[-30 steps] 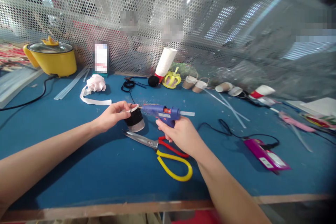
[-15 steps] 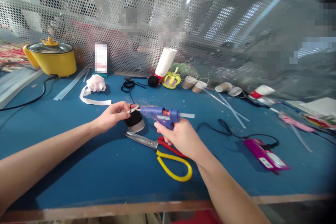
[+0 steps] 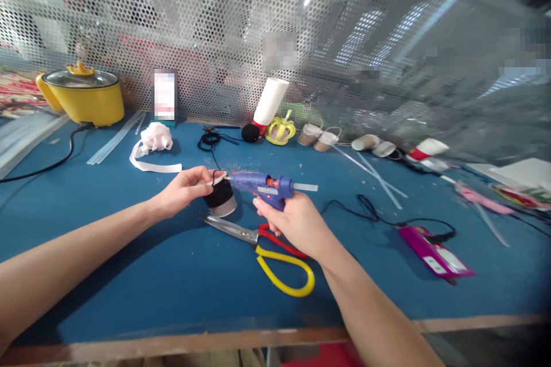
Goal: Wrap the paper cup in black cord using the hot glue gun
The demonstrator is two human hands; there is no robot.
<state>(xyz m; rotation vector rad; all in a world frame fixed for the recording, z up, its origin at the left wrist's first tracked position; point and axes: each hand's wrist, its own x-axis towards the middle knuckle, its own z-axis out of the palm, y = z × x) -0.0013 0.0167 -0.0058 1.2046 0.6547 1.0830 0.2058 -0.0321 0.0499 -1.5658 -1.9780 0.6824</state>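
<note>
My left hand is closed on the rim of a small paper cup, whose upper part is wrapped in black yarn and whose lower part is pale. A loose black strand runs from the cup toward the back. My right hand grips a blue hot glue gun by its handle. Its nozzle is at the cup's rim, and a clear glue stick juts from its back end. Below both hands lie scissors with one red and one yellow handle, blades apart.
A crumpled white ribbon and a yellow electric pot stand left. Along the perforated screen are a black yarn ball, stacked paper cups, a yellow crown-like basket and small buckets. A purple power strip lies right.
The glue gun's nozzle has shifted very slightly along the cup's rim. Both hands keep their holds, and the view has drifted slightly.
</note>
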